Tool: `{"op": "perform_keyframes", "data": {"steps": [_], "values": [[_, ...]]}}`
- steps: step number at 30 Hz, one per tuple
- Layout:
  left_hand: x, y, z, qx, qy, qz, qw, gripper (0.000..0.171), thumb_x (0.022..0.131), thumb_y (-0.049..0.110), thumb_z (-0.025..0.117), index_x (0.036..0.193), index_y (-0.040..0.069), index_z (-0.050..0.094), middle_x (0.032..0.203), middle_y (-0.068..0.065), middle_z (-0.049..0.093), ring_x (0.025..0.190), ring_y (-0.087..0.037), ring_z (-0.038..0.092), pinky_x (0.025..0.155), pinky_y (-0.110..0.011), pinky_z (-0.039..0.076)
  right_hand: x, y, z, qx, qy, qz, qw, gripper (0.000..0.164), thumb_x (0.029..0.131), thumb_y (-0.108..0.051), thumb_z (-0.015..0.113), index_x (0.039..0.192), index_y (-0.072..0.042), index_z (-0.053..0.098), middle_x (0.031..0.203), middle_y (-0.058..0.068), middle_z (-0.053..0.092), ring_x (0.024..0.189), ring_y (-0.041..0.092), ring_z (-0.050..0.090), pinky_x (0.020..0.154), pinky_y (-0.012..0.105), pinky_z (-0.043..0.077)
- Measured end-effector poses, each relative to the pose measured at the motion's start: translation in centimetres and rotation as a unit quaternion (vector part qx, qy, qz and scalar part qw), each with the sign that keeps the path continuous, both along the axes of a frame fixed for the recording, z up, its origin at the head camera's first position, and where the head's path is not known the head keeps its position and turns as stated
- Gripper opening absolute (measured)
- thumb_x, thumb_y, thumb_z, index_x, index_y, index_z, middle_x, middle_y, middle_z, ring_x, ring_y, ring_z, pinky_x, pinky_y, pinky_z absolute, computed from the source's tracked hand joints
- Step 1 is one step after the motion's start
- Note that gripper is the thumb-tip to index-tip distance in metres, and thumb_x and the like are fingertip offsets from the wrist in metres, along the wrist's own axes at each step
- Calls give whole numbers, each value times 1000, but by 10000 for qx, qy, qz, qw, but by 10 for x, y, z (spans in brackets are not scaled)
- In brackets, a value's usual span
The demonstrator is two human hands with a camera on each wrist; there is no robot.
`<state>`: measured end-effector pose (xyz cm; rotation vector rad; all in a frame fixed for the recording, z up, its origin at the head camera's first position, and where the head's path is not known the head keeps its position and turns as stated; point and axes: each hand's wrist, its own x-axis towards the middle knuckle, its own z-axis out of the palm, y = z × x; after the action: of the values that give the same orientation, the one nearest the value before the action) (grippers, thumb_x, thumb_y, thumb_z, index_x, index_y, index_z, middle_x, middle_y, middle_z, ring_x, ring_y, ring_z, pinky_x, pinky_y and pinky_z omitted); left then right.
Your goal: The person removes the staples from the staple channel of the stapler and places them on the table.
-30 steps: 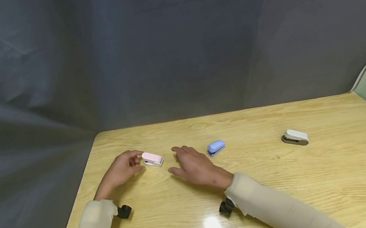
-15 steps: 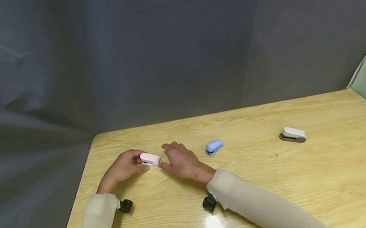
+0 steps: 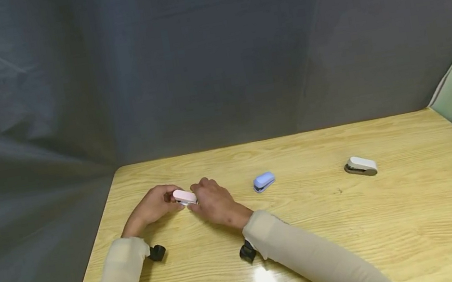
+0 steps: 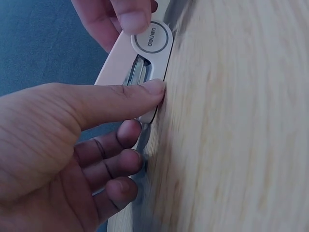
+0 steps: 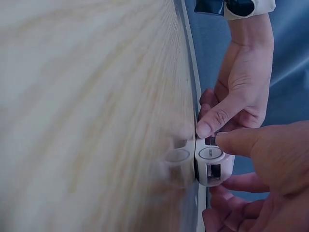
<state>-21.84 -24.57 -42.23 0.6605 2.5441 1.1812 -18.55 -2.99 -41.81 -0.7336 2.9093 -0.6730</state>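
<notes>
A small pink-and-white stapler [image 3: 184, 196] lies on the wooden table between both hands. My left hand [image 3: 152, 206] pinches its left end; in the left wrist view the thumb [image 4: 140, 94] presses across its white base, near the metal magazine. My right hand [image 3: 216, 203] grips the other end. The right wrist view shows the right thumb [image 5: 236, 142] at the side, beside the round pivot disc [image 5: 211, 153], with fingers on the far side. That stapler's pink top stays partly covered by fingers in the wrist views.
To the right of the hands, a blue stapler [image 3: 264, 181] sits on the table [image 3: 309, 226]. Farther right lies a white stapler with a grey-brown base [image 3: 360, 166]. A dark curtain [image 3: 214, 64] hangs behind the table and along its left side.
My right hand has moved left from beside the pink stapler and closed on its right end. My left fingers have come in around the left end. The other two staplers stay put.
</notes>
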Motion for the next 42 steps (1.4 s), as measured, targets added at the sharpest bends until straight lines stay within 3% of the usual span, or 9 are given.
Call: {"op": "perform_keyframes", "data": {"steps": [5, 11, 25, 33, 42], "values": [[-1, 0, -3, 105, -33, 11, 9999, 17, 91, -1, 77, 107, 1, 72, 84, -6, 59, 76, -21, 50, 68, -29, 42, -5, -4, -2, 44, 0, 45, 10000, 32, 101, -34, 68, 120, -9, 69, 102, 5, 59, 84, 18, 53, 63, 29, 47], [-3, 0, -3, 87, -19, 96, 9999, 16, 90, 0, 78, 106, 3, 73, 84, -6, 60, 76, -22, 51, 68, -30, 43, -11, -8, -3, 49, -33, 94, 9999, 27, 102, -36, 66, 111, -11, 71, 92, 3, 57, 78, 17, 53, 58, 31, 47], [-5, 0, -1, -293, -23, 264, 9992, 11, 89, 3, 81, 98, 7, 75, 82, -1, 64, 74, -20, 53, 72, -37, 46, -16, -9, -6, -403, -32, 61, 9992, 20, 100, -34, 70, 105, -16, 78, 95, 0, 64, 76, 11, 56, 61, 33, 48], [-5, -1, -4, -77, -124, 293, 9995, 8, 89, 1, 80, 88, 4, 73, 78, -5, 63, 70, -19, 52, 67, -33, 45, -16, -5, -8, -894, -127, -26, 9959, 14, 97, -33, 74, 99, -22, 83, 86, -3, 63, 68, 12, 54, 57, 31, 44], [-5, -1, -2, 15, -86, 389, 9992, 22, 87, -1, 80, 74, 3, 64, 71, -5, 59, 63, -16, 46, 62, -29, 41, -18, -2, -9, -1302, -215, -50, 9912, 12, 97, -30, 74, 102, -21, 82, 85, -5, 65, 64, 11, 53, 56, 30, 44]]}}
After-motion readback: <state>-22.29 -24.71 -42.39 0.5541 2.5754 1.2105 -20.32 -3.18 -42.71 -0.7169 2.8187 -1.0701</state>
